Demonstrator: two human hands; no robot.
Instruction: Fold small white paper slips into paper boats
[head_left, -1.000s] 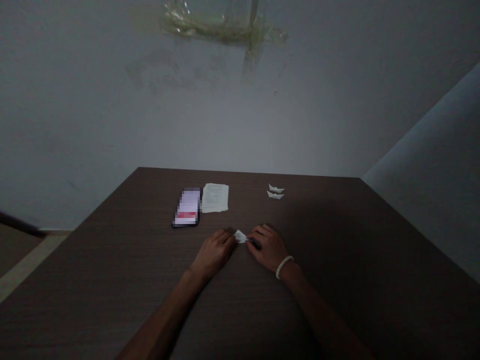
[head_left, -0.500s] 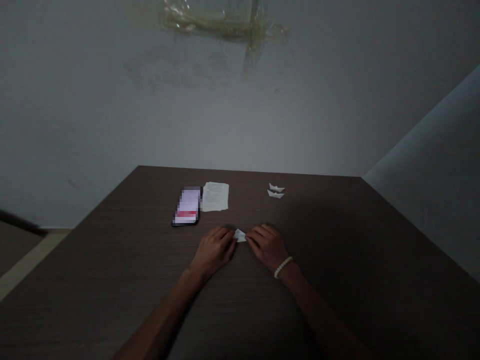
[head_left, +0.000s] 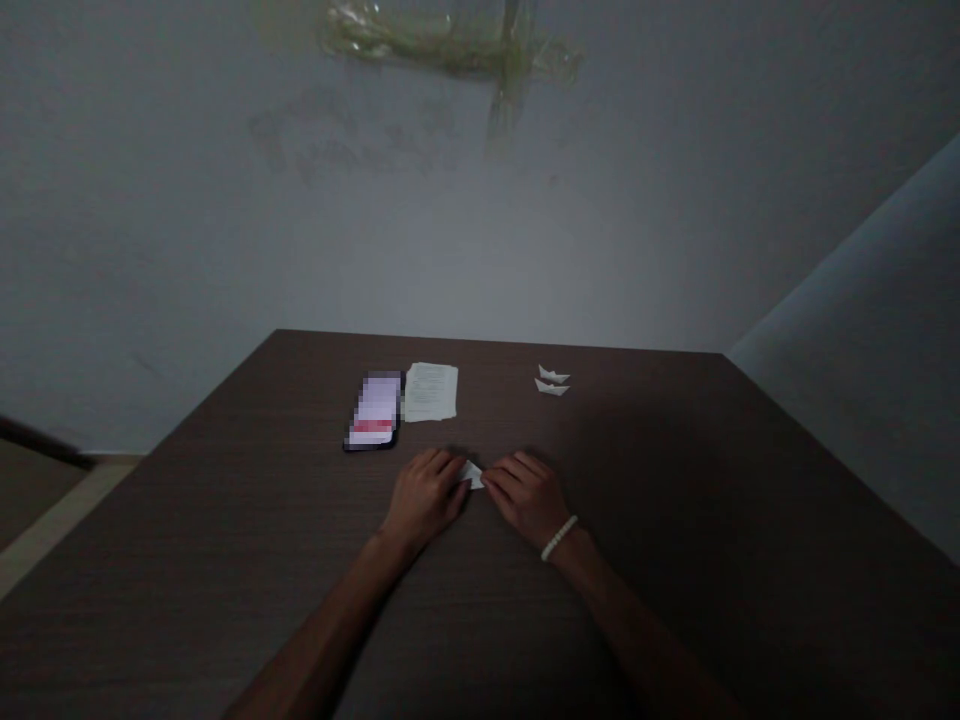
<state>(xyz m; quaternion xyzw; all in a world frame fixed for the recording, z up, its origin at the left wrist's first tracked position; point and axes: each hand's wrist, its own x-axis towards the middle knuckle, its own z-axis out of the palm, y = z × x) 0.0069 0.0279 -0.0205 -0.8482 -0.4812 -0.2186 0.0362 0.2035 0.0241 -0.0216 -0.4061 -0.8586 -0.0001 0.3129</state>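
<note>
Between my hands, low over the dark table, is a small folded piece of white paper (head_left: 472,475). My left hand (head_left: 427,492) grips its left side, and the fingers hide part of it. On the other side, my right hand (head_left: 527,493) pinches the paper's right edge between thumb and fingers. A pale beaded bracelet (head_left: 559,538) circles my right wrist. Two small folded paper boats, a rear one (head_left: 554,375) and a front one (head_left: 552,388), sit close together beyond my right hand.
A stack of printed paper sheets (head_left: 431,392) lies beyond my left hand. Just left of it is a phone (head_left: 376,410) with its screen lit and blurred. The brown table (head_left: 480,620) reaches back to a grey wall (head_left: 480,240) with peeling tape on it.
My right hand has shifted slightly left with the paper, and less of the paper shows between my hands. The boats, sheets and phone have stayed put.
</note>
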